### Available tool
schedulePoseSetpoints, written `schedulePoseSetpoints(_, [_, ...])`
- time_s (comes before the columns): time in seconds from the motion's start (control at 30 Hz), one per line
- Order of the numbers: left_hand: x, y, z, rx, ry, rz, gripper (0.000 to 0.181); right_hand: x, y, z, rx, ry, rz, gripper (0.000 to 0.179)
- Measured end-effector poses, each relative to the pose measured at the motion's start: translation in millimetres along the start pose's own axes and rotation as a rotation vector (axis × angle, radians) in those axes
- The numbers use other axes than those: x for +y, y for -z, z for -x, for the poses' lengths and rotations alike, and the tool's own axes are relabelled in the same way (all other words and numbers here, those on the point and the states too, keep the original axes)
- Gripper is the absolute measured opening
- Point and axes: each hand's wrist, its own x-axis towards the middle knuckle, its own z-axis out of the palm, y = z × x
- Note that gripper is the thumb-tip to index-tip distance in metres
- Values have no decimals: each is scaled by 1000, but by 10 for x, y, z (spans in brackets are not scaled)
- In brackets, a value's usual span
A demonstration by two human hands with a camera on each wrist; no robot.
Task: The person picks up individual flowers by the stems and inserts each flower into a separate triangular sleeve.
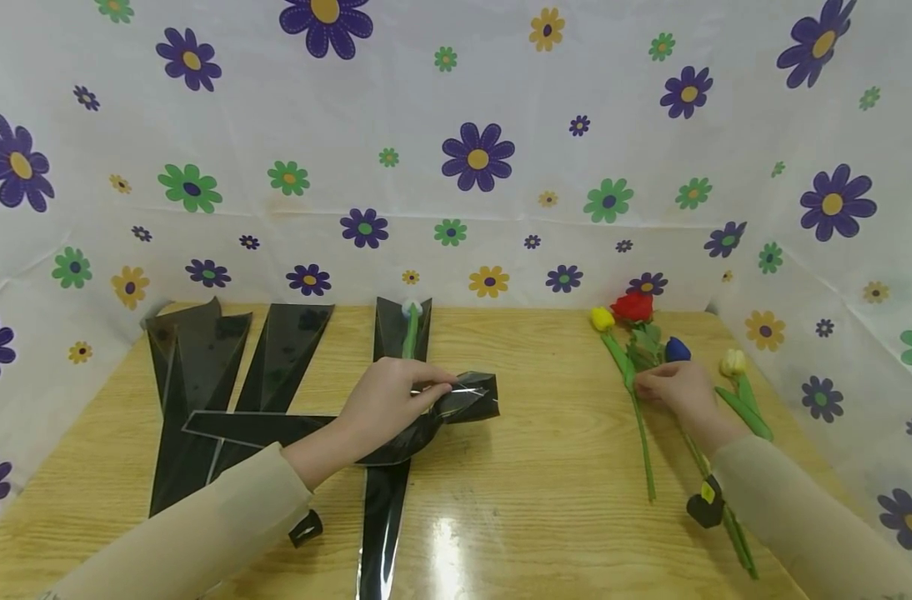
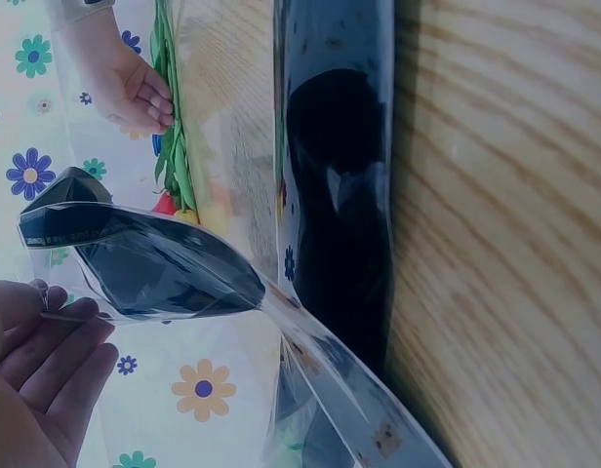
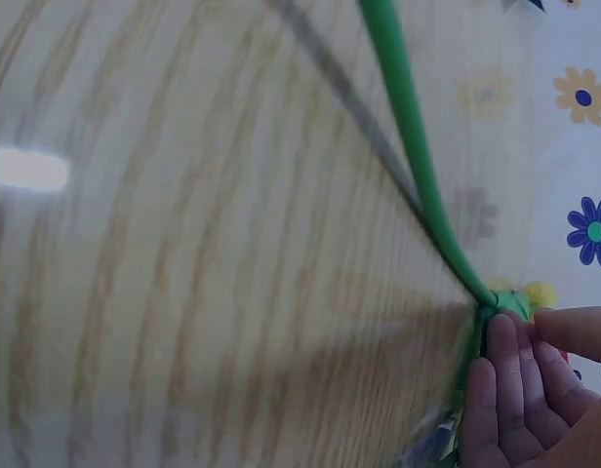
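Observation:
My left hand point(image 1: 396, 396) pinches the rim of a black plastic flower sleeve point(image 1: 467, 400) with a clear face. In the left wrist view the sleeve point(image 2: 174, 268) bulges and bends above the table. Under that arm another black sleeve point(image 1: 384, 517) lies lengthwise, with a pale blue flower point(image 1: 412, 309) at its wide end. At the right, my right hand point(image 1: 681, 396) pinches a yellow tulip point(image 1: 602, 319) near its leaf; the green stem point(image 3: 408, 117) slants away in the right wrist view. A red rose point(image 1: 633, 307) and a blue tulip point(image 1: 677, 349) lie beside those fingers.
More black sleeves point(image 1: 201, 367) overlap at the left of the wooden table point(image 1: 546, 467). A white tulip point(image 1: 734, 362) lies near the right edge. A small black piece point(image 1: 306, 528) is below the left forearm. Flower-patterned cloth point(image 1: 396, 100) encloses the back and sides.

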Motion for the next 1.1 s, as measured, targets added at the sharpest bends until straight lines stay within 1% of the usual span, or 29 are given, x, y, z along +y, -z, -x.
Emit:
schedulePoseSetpoints(0.13, [-5, -1, 3, -1, -4, -1, 16, 9, 7, -5, 17, 28, 152, 41])
schedulePoseSetpoints(0.2, [-8, -1, 4, -1, -4, -4, 15, -1, 12, -10, 10, 49, 224, 41])
schedulePoseSetpoints(0.3, [-7, -1, 8, 0, 0, -7, 15, -28, 24, -23, -18, 78, 291, 39])
schedulePoseSetpoints(0.33, [-7, -2, 10, -1, 2, -8, 15, -40, 27, -33, -33, 70, 304, 38])
schedulePoseSetpoints(0.47, [-2, -5, 17, 0, 3, -11, 15, -86, 26, -65, -94, 0, 310, 32])
schedulePoseSetpoints(0.53, [0, -3, 20, 1, -1, -14, 15, -102, 16, -81, -109, -28, 310, 29])
schedulePoseSetpoints(0.7, [5, 6, 20, 0, -5, -12, 15, -136, 21, -72, -129, -16, 288, 26])
schedulePoseSetpoints(1.0, [11, 5, 21, -5, 6, -10, 15, -170, 3, -133, -175, -71, 205, 26])
schedulePoseSetpoints(1.1, [16, 4, 18, -5, 3, -9, 16, -211, -8, -136, -189, -81, 149, 29])
